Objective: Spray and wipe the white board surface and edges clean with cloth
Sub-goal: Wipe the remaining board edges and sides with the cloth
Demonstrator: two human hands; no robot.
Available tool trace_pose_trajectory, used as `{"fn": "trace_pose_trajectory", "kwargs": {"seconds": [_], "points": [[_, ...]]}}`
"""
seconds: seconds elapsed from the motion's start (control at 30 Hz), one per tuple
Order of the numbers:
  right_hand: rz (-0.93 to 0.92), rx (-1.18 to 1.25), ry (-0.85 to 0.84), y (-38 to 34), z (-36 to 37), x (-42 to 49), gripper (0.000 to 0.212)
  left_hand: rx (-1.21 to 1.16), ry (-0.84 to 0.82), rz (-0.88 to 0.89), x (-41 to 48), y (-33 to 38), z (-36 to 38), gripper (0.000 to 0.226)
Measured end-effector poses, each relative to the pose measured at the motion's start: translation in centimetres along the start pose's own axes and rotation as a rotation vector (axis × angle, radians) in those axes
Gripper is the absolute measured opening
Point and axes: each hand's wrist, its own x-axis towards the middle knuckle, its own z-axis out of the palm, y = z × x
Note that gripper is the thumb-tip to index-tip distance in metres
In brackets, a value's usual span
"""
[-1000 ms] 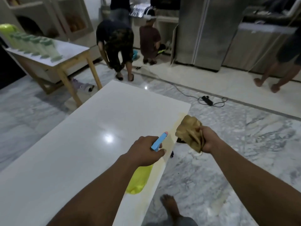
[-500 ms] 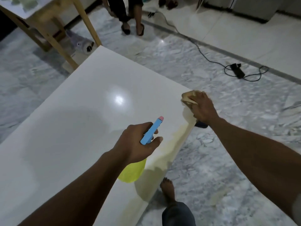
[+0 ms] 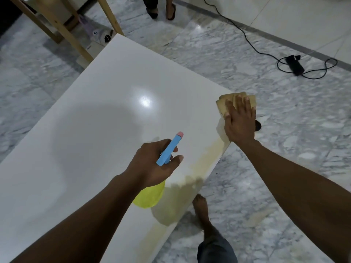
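Observation:
A large glossy white board (image 3: 95,114) fills the left and middle of the view, with a yellowish stain along its right edge. My left hand (image 3: 153,164) grips a spray bottle (image 3: 150,194) with a yellow body and a blue head with a pink tip, held over the board near the stained edge. My right hand (image 3: 239,122) lies flat with straight fingers on a tan cloth (image 3: 226,103), pressing it onto the board's far right corner.
Marble floor surrounds the board. My bare foot (image 3: 199,207) stands beside the right edge. A black power strip (image 3: 294,64) with its cable lies on the floor at the right. Wooden table legs (image 3: 62,29) stand beyond the board's far corner. Another person's feet (image 3: 161,8) show at the top.
My right hand carried the cloth from the air down onto the board's right corner and now lies flat on it. The view tilted downward. The left hand still holds the bottle.

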Motion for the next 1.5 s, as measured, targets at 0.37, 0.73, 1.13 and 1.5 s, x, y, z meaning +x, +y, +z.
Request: {"fn": "trace_pose_trajectory", "kwargs": {"seconds": [0.37, 0.73, 1.13, 1.5], "points": [[-0.066, 0.007, -0.051, -4.3, 2.9, -9.2, 0.054, 0.025, 0.073, 0.081, -7.3, -3.9, 0.1, 0.021], [-0.117, 0.04, -0.053, -14.0, 7.1, -27.0, 0.059, -0.042, 0.184, 0.108, -24.9, -14.0, -0.4, 0.034], [-0.073, 0.066, -0.081, -22.5, 11.6, -42.2, 0.055, -0.073, 0.186, -0.048, -40.5, -24.2, -0.7, 0.025], [-0.075, 0.06, -0.07, -26.0, 12.7, -48.0, 0.057, -0.104, 0.226, -0.04, -43.5, -27.6, -2.5, 0.022]]}}
